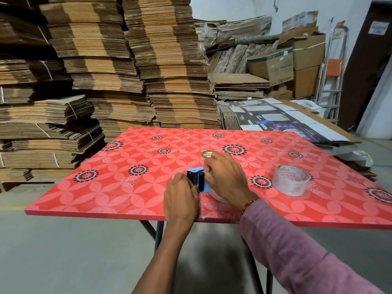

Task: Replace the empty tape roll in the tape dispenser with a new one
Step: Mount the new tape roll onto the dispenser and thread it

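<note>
head view, both hands at the centre of the frame over the red flower-print surface (131,158). blue tape dispenser (196,177) sits between them on the surface, mostly covered; only its blue plate, a black roller and a toothed edge on its left show. left hand (180,198) has fingers curled against the dispenser's left side, gripping it; fingertips hidden behind the hand's back. right hand (226,179) is curled over the dispenser's top and right side, thumb and fingers pinching near the upper end; exact contact point hard to make out. a pale roll (218,197) shows just below the right hand, mostly hidden, cannot tell if it is seated on the dispenser. clear tape roll (291,180) lies flat at right of centre on the surface, well apart from the hands; red print on its core is unreadable. green-red oval sticker (207,154) just above the right hand, partly covered. pink sleeve (297,251) at lower right, cut off by the frame edge. stacked flat cardboard (106,60) fills the upper left.
</note>
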A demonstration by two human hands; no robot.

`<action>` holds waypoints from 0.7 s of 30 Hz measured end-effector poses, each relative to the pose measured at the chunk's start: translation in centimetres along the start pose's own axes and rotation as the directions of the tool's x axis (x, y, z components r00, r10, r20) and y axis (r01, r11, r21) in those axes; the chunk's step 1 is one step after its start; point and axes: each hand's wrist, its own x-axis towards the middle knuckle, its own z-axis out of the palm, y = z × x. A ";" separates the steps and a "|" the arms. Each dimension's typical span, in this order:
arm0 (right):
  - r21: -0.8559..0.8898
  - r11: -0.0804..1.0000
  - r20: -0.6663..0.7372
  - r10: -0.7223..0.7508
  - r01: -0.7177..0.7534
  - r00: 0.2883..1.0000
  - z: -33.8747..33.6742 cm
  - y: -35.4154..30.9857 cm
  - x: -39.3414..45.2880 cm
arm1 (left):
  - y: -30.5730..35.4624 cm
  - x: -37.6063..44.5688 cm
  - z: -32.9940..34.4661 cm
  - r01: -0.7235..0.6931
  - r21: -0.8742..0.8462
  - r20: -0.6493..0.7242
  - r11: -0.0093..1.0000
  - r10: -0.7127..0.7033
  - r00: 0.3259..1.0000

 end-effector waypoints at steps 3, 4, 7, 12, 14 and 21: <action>-0.099 0.994 0.012 -0.052 0.053 0.999 0.6 0.1 0.0 | 0.0 0.0 0.0 -0.027 -0.008 -0.007 1.000 0.027 1.000; -0.116 0.991 0.015 -0.060 0.062 0.998 0.7 0.1 0.0 | 0.0 -0.1 0.0 -0.036 -0.006 -0.011 0.999 0.036 0.999; -0.083 0.993 0.075 -0.077 0.083 0.994 0.3 0.5 0.1 | -0.1 -0.1 0.0 -0.030 -0.012 -0.021 0.999 0.029 0.999; 0.084 0.992 0.164 -0.103 0.090 0.981 -1.2 1.3 0.7 | -0.2 0.0 0.1 -0.023 -0.019 -0.027 1.000 0.023 0.999; 0.209 0.977 0.168 -0.075 0.039 0.983 -2.0 1.2 1.2 | -0.2 0.1 0.1 -0.020 -0.019 -0.036 1.000 0.019 0.999; 0.111 0.946 0.148 -0.320 0.306 0.936 -1.1 -0.2 0.9 | -0.5 0.2 0.2 0.001 -0.052 -0.032 0.999 -0.003 0.999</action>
